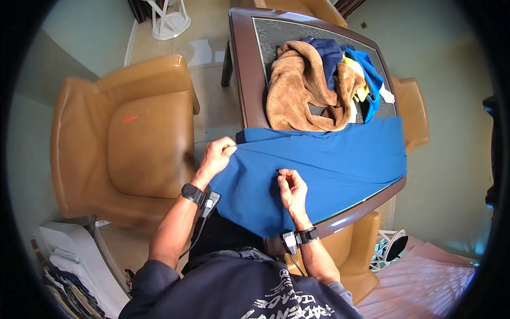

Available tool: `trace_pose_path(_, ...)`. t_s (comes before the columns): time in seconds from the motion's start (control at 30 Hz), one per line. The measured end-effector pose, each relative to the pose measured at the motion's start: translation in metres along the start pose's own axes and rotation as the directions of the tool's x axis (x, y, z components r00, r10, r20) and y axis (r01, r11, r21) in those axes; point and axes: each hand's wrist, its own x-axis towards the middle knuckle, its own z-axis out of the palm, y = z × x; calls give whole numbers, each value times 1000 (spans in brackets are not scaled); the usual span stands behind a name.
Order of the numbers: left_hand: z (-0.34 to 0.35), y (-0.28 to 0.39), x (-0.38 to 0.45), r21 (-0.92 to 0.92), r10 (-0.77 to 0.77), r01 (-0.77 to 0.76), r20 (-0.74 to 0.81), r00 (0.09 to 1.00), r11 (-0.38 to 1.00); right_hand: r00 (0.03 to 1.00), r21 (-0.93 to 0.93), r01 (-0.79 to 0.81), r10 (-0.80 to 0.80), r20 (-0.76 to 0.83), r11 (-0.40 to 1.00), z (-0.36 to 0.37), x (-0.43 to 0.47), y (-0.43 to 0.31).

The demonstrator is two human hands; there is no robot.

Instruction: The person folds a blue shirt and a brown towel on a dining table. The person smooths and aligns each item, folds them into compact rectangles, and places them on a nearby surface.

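Observation:
A large blue cloth garment (318, 159) lies spread over the near end of the table, its near part hanging over the edge towards my body. Its left edge is pinched between the thumb and fingers of my left hand (217, 155), which pulls a corner out to the left. My right hand (293, 189) is over the middle of the near part, thumb and fingertips brought together; whether fabric is caught between them cannot be told. Just beyond the blue cloth is a heap with a brown fleecy cloth (291, 91), a navy garment (327, 56), a yellow piece (354, 65) and a brighter blue piece (368, 71).
The table (239, 67) has a dark wooden rim and a patterned dark top. A tan leather armchair (151, 143) stands to the left, another chair (354, 255) at the lower right. Folded clothes (67, 279) are at the lower left. A white stand (171, 26) is at the far left.

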Motion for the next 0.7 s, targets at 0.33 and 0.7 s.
trace_pose_path(0.33,13,8,-1,140,176,-153,-169,970,978,997,-43,58,-60,-51,997,-47,0,27)
trace_pose_path(0.7,27,-49,46,238,77,-24,-216,973,971,987,-93,3,-18,-161,996,-51,-22,45)
